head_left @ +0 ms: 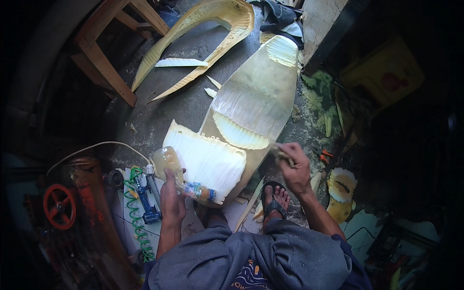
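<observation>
- We locate the clear plastic bottle left of lower centre, long axis slanting down-right.
- Our left hand grips it above the white ribbed sheet.
- Our right hand pinches a blurred brown item, nearer the long board, which slants toward upper right.

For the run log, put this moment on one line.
left hand: holds clear plastic bottle | right hand: grips small brownish item, blurred | pale panel: overlaps near end of long tapered board
</observation>
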Motion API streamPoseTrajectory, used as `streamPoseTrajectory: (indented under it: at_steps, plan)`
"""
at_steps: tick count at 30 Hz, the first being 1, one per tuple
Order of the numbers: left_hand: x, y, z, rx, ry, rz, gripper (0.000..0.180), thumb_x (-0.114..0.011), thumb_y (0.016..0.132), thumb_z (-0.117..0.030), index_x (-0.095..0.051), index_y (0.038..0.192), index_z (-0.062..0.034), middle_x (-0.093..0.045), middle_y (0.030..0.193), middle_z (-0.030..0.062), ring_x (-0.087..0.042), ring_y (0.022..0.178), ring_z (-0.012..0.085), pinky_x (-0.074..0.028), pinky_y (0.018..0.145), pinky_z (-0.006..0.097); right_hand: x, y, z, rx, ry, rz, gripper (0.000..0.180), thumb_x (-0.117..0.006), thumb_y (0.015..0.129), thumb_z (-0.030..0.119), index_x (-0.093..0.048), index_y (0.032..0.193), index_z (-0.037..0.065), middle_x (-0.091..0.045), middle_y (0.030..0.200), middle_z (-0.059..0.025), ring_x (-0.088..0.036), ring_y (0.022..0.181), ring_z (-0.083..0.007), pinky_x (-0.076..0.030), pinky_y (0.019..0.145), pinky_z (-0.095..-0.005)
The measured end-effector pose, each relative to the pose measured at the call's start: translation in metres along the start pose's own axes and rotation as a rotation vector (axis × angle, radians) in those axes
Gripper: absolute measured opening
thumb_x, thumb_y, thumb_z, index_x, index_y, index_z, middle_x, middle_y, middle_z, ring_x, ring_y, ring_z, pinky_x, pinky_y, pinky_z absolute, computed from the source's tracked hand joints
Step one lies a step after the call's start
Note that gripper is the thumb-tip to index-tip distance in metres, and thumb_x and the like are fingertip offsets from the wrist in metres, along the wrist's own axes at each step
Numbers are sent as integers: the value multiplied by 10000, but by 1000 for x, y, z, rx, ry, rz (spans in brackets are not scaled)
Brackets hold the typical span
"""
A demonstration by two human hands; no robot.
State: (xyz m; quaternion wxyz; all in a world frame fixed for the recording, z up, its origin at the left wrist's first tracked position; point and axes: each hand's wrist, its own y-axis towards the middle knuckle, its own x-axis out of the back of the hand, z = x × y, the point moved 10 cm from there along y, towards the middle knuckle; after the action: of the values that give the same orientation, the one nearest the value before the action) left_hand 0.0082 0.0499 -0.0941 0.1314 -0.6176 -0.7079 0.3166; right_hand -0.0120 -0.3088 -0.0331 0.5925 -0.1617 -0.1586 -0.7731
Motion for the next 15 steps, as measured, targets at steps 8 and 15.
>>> streamPoseTrajectory:
  at_steps: [8, 15]
  plan:
    - [-6, -15, 13, 59, -178, 156, 597, -464, 1083, -532, -578, 1286, 18, -649, 1047, 107, -648, 982, 223, -552, 888, 431, -109, -21, 32, 142, 4, 448, 447, -657, 864, 43, -698, 1305, 98, -650, 1034, -156, -674, 903, -311, -561, 814, -383]
    - [27, -6, -56, -312, -605, -49, 469, -474, 1088, -499, -623, 1106, -55, -664, 932, 69, -655, 844, 211, -558, 818, 412, -115, -14, 29, 101, -51, 478, 450, -650, 883, 85, -682, 1332, 95, -648, 1031, -161, -674, 893, -319, -555, 799, -394]
